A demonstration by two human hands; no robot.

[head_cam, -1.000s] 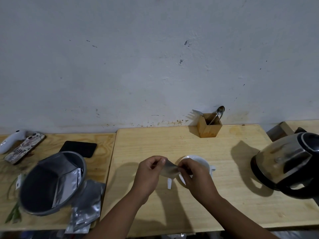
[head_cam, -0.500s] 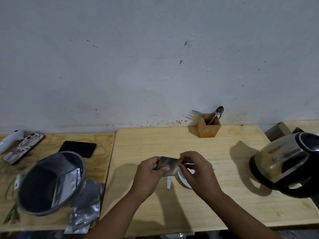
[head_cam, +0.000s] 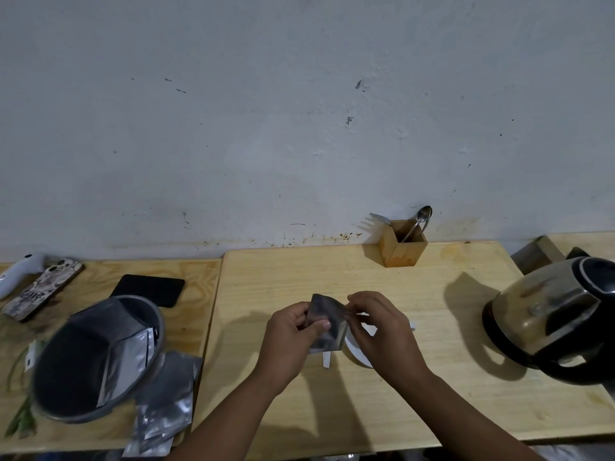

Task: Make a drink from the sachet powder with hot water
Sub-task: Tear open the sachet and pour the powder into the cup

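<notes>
While both hands pinch it — left hand (head_cam: 289, 331), right hand (head_cam: 377, 327) — silver sachet (head_cam: 324, 322) upright, creased, above white cup (head_cam: 357, 352).

Two tables side by side against the wall, things spread across both.

On the right table (head_cam: 382, 410), the cutlery holder (head_cam: 403, 243) stands at the back edge with a spoon (head_cam: 420, 221) and a fork (head_cam: 380, 218) in it; the kettle (head_cam: 559, 319) sits at the right edge; the cup (head_cam: 359, 352) is near the middle, behind the right hand (head_cam: 379, 327), with the sachet (head_cam: 326, 322) held between it and the left hand (head_cam: 289, 337). On the left table (head_cam: 196, 294), a bin (head_cam: 96, 357) holding sachets is toward the front, loose sachets (head_cam: 166, 410) lie at its front right corner, and two phones (head_cam: 148, 289) (head_cam: 41, 289) lie toward the back.
</notes>
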